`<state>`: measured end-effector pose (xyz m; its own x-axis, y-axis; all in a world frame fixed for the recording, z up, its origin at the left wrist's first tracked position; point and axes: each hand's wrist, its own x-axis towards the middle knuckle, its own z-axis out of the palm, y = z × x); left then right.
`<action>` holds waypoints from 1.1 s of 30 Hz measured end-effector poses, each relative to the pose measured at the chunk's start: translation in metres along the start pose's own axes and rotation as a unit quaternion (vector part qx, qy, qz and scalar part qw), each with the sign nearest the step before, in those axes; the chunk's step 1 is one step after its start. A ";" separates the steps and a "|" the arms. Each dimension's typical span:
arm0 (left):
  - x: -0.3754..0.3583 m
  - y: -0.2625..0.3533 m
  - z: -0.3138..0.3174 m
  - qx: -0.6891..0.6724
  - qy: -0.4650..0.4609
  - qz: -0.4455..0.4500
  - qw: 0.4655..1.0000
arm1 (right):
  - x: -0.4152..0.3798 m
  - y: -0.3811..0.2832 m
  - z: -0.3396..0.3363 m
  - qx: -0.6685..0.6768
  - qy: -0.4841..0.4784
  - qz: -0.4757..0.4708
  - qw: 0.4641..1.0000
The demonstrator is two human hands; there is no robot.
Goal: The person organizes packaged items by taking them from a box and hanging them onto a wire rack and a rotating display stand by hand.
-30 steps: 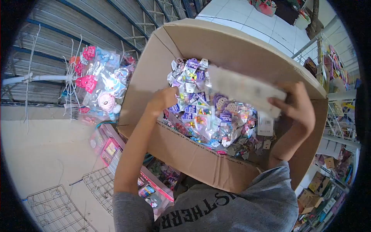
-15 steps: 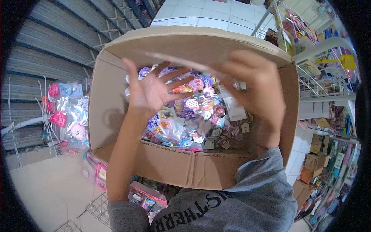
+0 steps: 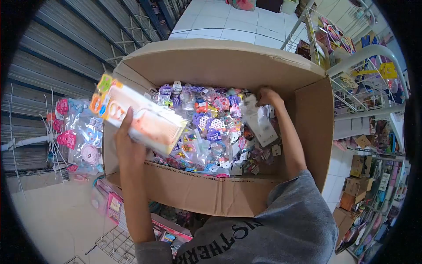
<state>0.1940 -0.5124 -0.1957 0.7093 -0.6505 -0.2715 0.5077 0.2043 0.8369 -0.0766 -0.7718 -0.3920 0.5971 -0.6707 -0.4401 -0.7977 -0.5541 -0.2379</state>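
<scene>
My left hand (image 3: 125, 138) grips a flat printed pack (image 3: 140, 115) with orange, yellow and white artwork, tilted above the left side of a large cardboard box (image 3: 222, 196). Its lettering is too blurred to read fully. Inside the box, at the far right, my right hand (image 3: 270, 97) has its fingers closed at the top of a clear plastic packet with a white card (image 3: 263, 126). Beneath and around lie several small packaged trinkets (image 3: 215, 125) in purple, pink and clear plastic; some are hidden under others.
Pink and blue packaged goods (image 3: 83, 132) hang on hooks at the left, before a ribbed metal shutter (image 3: 52, 57). Wire racks (image 3: 351, 94) with merchandise stand at the right. Small cartons (image 3: 356, 185) sit on shelves below them. A pink box (image 3: 173, 226) lies near my body.
The flat pack has passed from my right hand to my left, which was open and bare. My right hand has gone down into the far right of the box, onto the clear packet.
</scene>
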 end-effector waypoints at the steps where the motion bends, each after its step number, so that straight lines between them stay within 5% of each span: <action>1: -0.001 0.003 -0.007 0.003 0.010 0.006 1.000 | 0.000 -0.002 -0.006 -0.004 0.001 -0.002 1.000; 3: -0.008 0.009 -0.016 0.001 0.030 0.006 1.000 | -0.004 -0.004 -0.017 0.252 -0.062 -0.049 0.965; 6: -0.015 0.011 -0.030 -0.010 0.046 0.002 0.999 | -0.028 -0.033 -0.059 0.345 -0.106 -0.084 0.929; 12: -0.034 0.007 -0.033 0.007 0.065 0.021 0.998 | -0.083 -0.114 -0.131 0.296 0.073 -0.214 0.928; 14: -0.045 0.008 -0.034 0.029 0.088 0.055 0.994 | -0.097 -0.141 -0.146 0.478 0.028 -0.230 0.847; 16: -0.056 0.009 -0.041 0.070 -0.010 0.064 0.995 | -0.102 -0.174 -0.150 0.514 0.097 -0.314 0.792; 18: -0.069 0.020 -0.027 -0.030 -0.175 0.031 0.984 | -0.123 -0.226 -0.168 0.538 0.234 -0.416 0.695; 20: -0.082 0.022 -0.026 -0.043 -0.281 0.142 0.948 | -0.140 -0.271 -0.182 0.493 0.218 -0.488 0.686; 22: -0.097 0.022 -0.049 -0.073 -0.218 0.211 0.950 | -0.165 -0.321 -0.189 0.424 0.212 -0.570 0.671; 24: -0.108 0.034 -0.087 -0.080 -0.328 0.237 0.911 | -0.193 -0.373 -0.189 0.393 0.191 -0.653 0.619; 25: -0.125 0.045 -0.074 -0.134 -0.247 0.283 0.917 | -0.204 -0.398 -0.184 0.363 0.171 -0.679 0.615; 26: -0.143 0.054 -0.087 -0.169 -0.253 0.234 0.924 | -0.209 -0.426 -0.173 0.327 0.207 -0.728 0.566; 28: -0.171 0.059 -0.069 -0.208 -0.092 0.384 0.895 | -0.226 -0.468 -0.160 0.313 0.065 -0.780 0.538; 30: -0.191 0.060 -0.091 -0.202 0.014 0.420 0.885 | -0.246 -0.501 -0.150 0.341 0.042 -0.829 0.441; 33: -0.230 0.064 -0.098 -0.143 0.119 0.516 0.836 | -0.288 -0.526 -0.120 0.461 -0.044 -0.808 0.365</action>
<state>0.1112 -0.2775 -0.1261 0.9015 0.1379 0.4103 -0.3636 0.7557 0.5448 0.1811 -0.3458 -0.0360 0.3785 0.2051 0.9026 0.8755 0.2373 -0.4210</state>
